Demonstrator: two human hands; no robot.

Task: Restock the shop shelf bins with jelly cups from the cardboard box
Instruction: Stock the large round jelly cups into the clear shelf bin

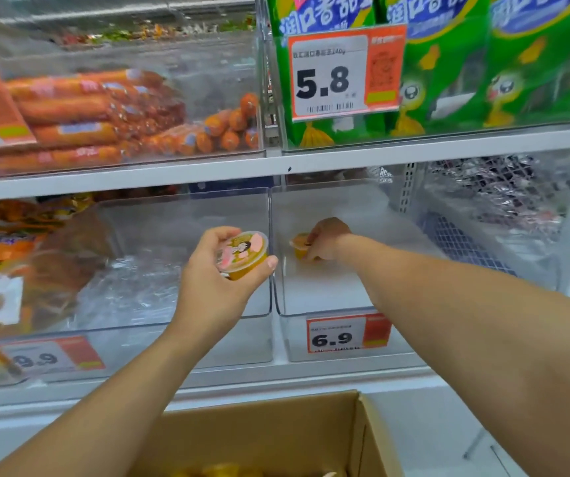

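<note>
A jelly cup (242, 255), its printed lid tilted toward the camera, is gripped between the curled fingers and thumb of the left hand (219, 270), held in front of the wall between two clear bins on the lower shelf (139, 179). A second jelly cup (300, 245) sits deep inside the right-hand bin (328, 290), toward the back of the shelf, where the right hand (324, 239) closes over it; the fingers hide most of the cup, so only its yellow side and a sliver of lid show, and whether it rests on the bin floor cannot be told. That bin carries a price tag reading 6.9 (347, 333) at the shelf's front edge. The left-hand bin (180, 235) holds crinkled clear wrapping that is hard to make out, with a blurred 9.9 tag (49, 356) below it. At the frame's bottom edge the open cardboard box (276, 438) is cut off, with a few yellow shapes barely visible inside. On the upper shelf, orange sausages (80, 115) fill a bin at left and green packets (483, 63) stand at right behind a 5.8 tag (343, 72). Orange packets (4, 235) at the lower shelf's left end are smeared by blur, and a wire-mesh basket (483, 215) at the right end holds dark, indistinct goods.
</note>
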